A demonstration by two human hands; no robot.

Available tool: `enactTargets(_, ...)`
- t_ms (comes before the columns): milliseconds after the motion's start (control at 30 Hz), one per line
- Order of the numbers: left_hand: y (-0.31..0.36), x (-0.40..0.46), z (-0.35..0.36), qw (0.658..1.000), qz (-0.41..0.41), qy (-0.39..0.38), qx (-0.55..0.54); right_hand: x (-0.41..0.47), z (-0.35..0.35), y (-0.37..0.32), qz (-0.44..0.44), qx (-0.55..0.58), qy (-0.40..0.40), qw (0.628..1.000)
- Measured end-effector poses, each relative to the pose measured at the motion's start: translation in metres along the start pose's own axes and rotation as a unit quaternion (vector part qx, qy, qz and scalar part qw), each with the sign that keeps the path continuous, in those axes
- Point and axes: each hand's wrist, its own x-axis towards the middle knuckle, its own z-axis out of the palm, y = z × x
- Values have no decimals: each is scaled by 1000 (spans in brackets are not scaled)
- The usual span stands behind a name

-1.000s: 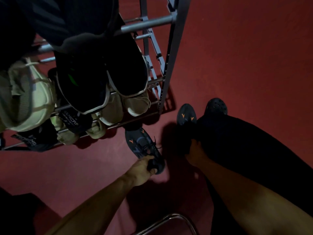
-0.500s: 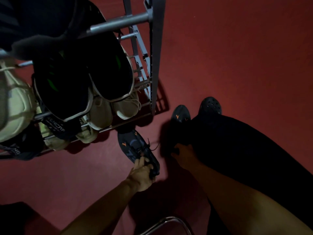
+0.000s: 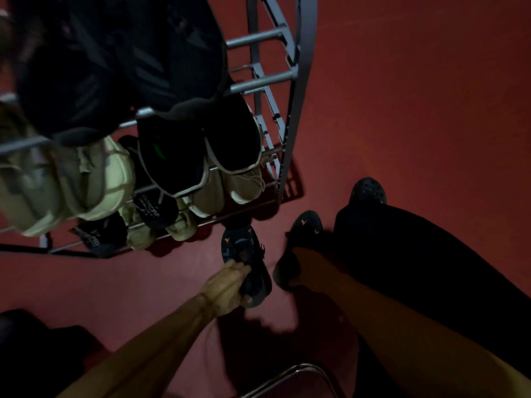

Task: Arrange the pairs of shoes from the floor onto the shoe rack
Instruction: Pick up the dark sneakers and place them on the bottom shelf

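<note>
**Last dark pair picked off the floor beside a crowded rack**

A person crouching on the red floor (image 3: 416, 96) grips one dark shoe with orange marks (image 3: 244, 254) in the left hand (image 3: 227, 291), fingers curled over its near end. The shoe sits just in front of the shoe rack (image 3: 290, 116), toe towards it. Its mate (image 3: 298, 239) lies just to the right; the right hand (image 3: 296, 268) reaches to its near end, but shadow hides whether those fingers have closed. The step in hand looks like the pick-up of this pair. Next, both shoes likely need lifting together and a free slot found. That may be awkward: pale sneakers (image 3: 238, 182) and black shoes (image 3: 172, 156) already fill the lower bars in view. The person's own perforated clog (image 3: 367, 191) and dark-clad leg (image 3: 431, 268) crowd the right side, and a chrome tube (image 3: 296, 372) lies near.
</note>
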Motion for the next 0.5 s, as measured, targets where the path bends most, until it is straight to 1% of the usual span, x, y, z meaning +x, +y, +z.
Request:
enactTargets(33,18,-10,-14,999,-10,26,25,-4,-3,-7,2,-5,-7,1000)
enactTargets(67,36,-19,-28,999,-31,26,16,-9,-8,-13,3,-13,-13,1000)
enactTargets(100,51,-28,-43,998,-34,19,54,-15,-12,-20,-1,-31,-16,999)
enactTargets(133,53,-32,-50,995,-19,-10,102,-23,-16,-26,-7,-49,-15,999)
enactTargets(167,61,-36,-57,994,-46,-32,94,-32,-19,-31,-20,-67,-8,998)
enactTargets(233,64,-45,-63,992,-81,-50,86,-44,-21,-39,-53,-91,14,994)
enactTargets(367,62,-51,-61,990,-57,-19,126,-50,-16,-53,-105,-136,47,984)
enactTargets(500,53,-56,-64,989,-50,5,137,-50,-11,-61,-144,-193,43,970)
